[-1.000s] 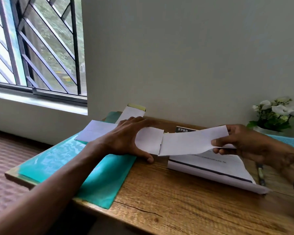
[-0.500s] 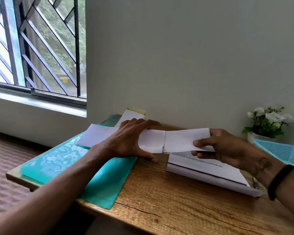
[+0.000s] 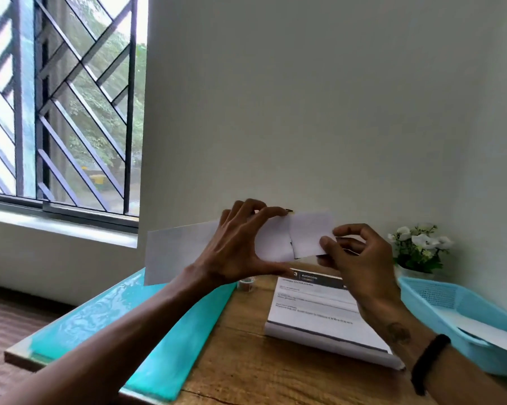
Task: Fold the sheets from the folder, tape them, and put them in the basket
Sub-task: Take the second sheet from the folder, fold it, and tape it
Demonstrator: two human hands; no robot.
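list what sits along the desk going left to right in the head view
glossy teal plastic folder → small clear tape roll → white stack of printed sheets → white flowers in a pot → light blue mesh plastic basket

Table (wooden): folder, papers, basket.

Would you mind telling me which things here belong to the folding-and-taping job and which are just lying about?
Part of the job:
- folded sheet, held up by the left hand and right hand
- teal folder
- stack of printed sheets
- tape roll
- blue basket

Just lying about:
- potted white flowers
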